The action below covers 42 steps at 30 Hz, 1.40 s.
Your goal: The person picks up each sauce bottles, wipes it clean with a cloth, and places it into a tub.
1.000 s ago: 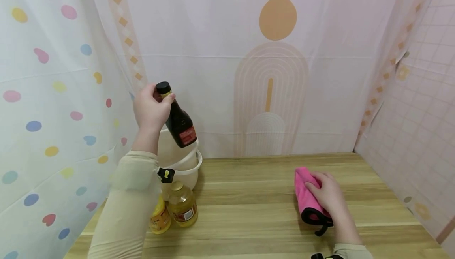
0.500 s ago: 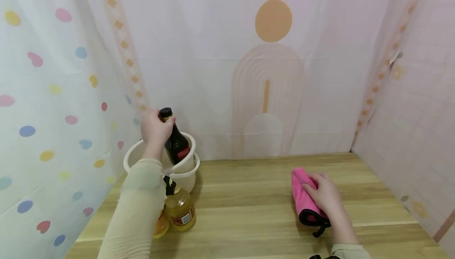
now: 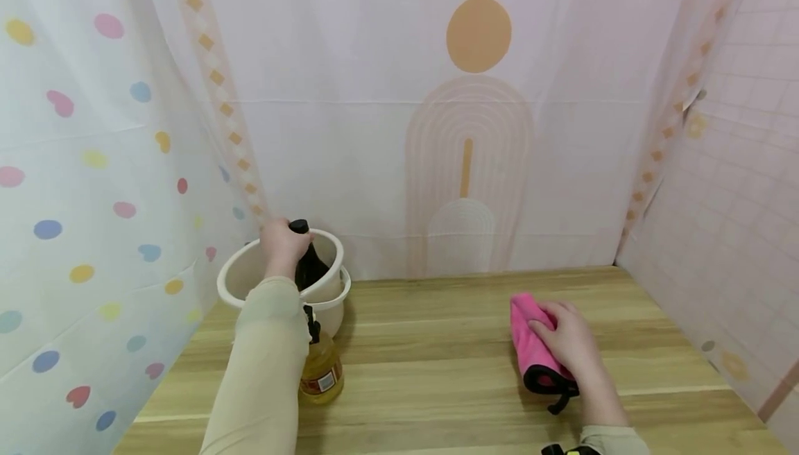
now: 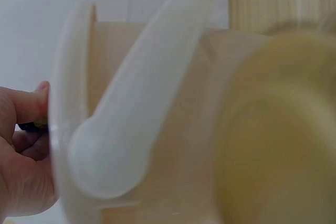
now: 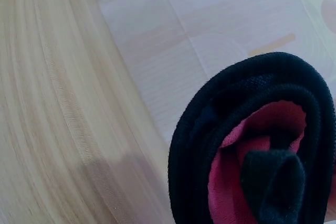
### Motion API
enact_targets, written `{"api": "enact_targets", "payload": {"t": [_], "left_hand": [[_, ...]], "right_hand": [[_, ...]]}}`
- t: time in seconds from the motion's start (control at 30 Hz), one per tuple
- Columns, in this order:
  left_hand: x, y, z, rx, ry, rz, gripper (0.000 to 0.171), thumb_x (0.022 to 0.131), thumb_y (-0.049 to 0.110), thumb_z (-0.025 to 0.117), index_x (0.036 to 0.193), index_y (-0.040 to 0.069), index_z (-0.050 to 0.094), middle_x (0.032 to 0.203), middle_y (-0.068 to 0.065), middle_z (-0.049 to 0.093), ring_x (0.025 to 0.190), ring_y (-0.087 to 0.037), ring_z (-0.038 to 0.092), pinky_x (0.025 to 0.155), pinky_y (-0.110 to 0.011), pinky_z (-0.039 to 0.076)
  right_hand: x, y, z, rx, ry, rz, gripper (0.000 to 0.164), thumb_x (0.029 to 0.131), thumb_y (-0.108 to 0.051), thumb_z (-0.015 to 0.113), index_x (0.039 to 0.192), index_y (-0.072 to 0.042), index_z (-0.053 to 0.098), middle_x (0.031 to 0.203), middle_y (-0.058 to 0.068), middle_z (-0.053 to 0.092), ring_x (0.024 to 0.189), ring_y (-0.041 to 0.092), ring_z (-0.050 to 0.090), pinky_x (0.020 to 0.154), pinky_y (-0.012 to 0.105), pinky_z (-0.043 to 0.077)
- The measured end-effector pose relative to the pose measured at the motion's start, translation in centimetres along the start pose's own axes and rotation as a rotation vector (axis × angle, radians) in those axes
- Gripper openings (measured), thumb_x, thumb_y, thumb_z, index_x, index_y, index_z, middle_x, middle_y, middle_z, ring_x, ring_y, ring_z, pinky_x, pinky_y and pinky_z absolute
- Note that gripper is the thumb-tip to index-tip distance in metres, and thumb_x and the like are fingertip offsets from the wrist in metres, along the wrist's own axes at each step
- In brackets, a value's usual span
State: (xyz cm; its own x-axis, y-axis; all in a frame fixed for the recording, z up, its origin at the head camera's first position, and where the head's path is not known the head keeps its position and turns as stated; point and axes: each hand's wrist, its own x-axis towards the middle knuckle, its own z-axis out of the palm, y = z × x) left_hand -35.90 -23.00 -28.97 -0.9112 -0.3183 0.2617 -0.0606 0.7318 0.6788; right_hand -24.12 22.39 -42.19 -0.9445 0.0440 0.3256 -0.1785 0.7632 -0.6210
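— What do we find at left?
— The white bucket (image 3: 245, 271); there the left grip (image 3: 284, 243) holds the dark bottle (image 3: 311, 271) near its cap; we note it has descended inside, so we judge it all but placed; base hidden.
— And rightward?
— An amber bottle (image 3: 324, 375) on the table (image 3: 424, 365); then a pink cloth (image 3: 530, 344), held in the right grip (image 3: 571, 337).

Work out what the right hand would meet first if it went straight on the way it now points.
The right hand, gripping the pink cloth, points across the tabletop. Beyond that cloth, the way looks free until the white back curtain, though depth is hard to judge.
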Motion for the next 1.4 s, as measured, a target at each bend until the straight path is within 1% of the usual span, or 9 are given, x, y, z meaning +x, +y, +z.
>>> {"api": "enact_targets", "payload": {"t": [0.1,0.2,0.33,0.6,0.77,0.93,1.1,1.23,1.4], "left_hand": [[-0.1,-0.8,0.1,0.018,-0.01,-0.027,0.035,0.081,0.012,0.07,0.103,-0.012,0.058,0.107,-0.032,0.059,0.095,-0.043,0.055,0.089,-0.051,0.047],[-0.3,-1.4,0.1,0.001,-0.027,-0.075,0.034,0.078,0.009,0.069,0.104,-0.011,0.058,0.103,-0.03,0.057,0.082,-0.038,0.055,0.074,-0.045,0.051],[-0.3,-1.4,-0.2,0.034,-0.081,-0.11,0.027,0.079,0.01,0.069,0.098,-0.007,0.059,0.093,-0.023,0.056,0.066,-0.032,0.053,0.055,-0.036,0.048],[-0.4,-0.4,-1.2,0.177,-0.197,-0.084,0.027,0.082,0.017,0.075,0.093,-0.006,0.064,0.075,-0.014,0.058,0.07,-0.031,0.057,0.067,-0.038,0.049],[-0.1,0.0,-1.6,0.205,-0.254,-0.075,0.028,0.083,0.017,0.075,0.093,-0.007,0.065,0.075,-0.013,0.059,0.067,-0.026,0.058,0.064,-0.034,0.049],[0.1,0.1,-1.8,0.176,-0.287,-0.06,0.027,0.087,0.018,0.073,0.092,-0.007,0.064,0.075,-0.012,0.058,0.059,-0.019,0.057,0.057,-0.029,0.048],[0.2,-0.3,-1.8,0.151,-0.308,-0.028,0.024,0.089,0.016,0.071,0.089,-0.005,0.06,0.073,-0.011,0.055,0.057,-0.02,0.055,0.052,-0.028,0.046],[0.1,-0.4,-2.0,0.148,-0.32,-0.012,0.026,0.09,0.017,0.07,0.094,-0.006,0.058,0.079,-0.013,0.055,0.063,-0.024,0.056,0.055,-0.03,0.048],[-0.2,-0.3,-2.3,0.114,-0.339,-0.03,0.032,0.091,0.018,0.07,0.104,-0.007,0.056,0.091,-0.017,0.056,0.078,-0.031,0.06,0.062,-0.033,0.052]], "right_hand": [[0.0,-0.2,0.1,0.005,0.0,0.005,0.037,0.093,-0.016,0.069,0.123,0.005,0.063,0.123,0.028,0.056,0.112,0.046,0.055,0.095,0.061,0.043],[0.0,-0.2,0.2,0.007,0.002,0.005,0.037,0.093,-0.016,0.069,0.123,0.005,0.063,0.123,0.028,0.056,0.112,0.045,0.055,0.095,0.061,0.043],[0.1,-0.2,0.3,0.005,0.006,0.002,0.037,0.092,-0.015,0.069,0.123,0.005,0.063,0.123,0.028,0.056,0.112,0.046,0.055,0.095,0.061,0.043],[0.1,-0.2,0.2,0.011,0.01,-0.006,0.036,0.092,-0.015,0.069,0.122,0.005,0.064,0.122,0.028,0.056,0.111,0.045,0.056,0.095,0.06,0.043],[0.2,-0.3,0.3,0.01,0.004,-0.002,0.036,0.093,-0.015,0.068,0.122,0.005,0.063,0.122,0.028,0.056,0.111,0.045,0.056,0.094,0.06,0.043],[0.2,-0.4,0.2,0.011,0.003,0.001,0.037,0.093,-0.015,0.068,0.123,0.006,0.063,0.122,0.028,0.056,0.111,0.045,0.056,0.094,0.06,0.044],[0.1,-0.4,0.1,0.004,-0.005,0.003,0.038,0.093,-0.015,0.068,0.123,0.007,0.062,0.121,0.028,0.056,0.111,0.046,0.055,0.094,0.06,0.044],[0.2,-0.3,0.1,0.004,-0.012,0.01,0.038,0.093,-0.015,0.068,0.123,0.006,0.062,0.121,0.027,0.056,0.111,0.045,0.056,0.094,0.06,0.044],[0.2,-0.3,0.2,0.001,-0.015,0.011,0.038,0.093,-0.016,0.068,0.123,0.006,0.062,0.121,0.027,0.056,0.111,0.045,0.056,0.093,0.06,0.044]]}}
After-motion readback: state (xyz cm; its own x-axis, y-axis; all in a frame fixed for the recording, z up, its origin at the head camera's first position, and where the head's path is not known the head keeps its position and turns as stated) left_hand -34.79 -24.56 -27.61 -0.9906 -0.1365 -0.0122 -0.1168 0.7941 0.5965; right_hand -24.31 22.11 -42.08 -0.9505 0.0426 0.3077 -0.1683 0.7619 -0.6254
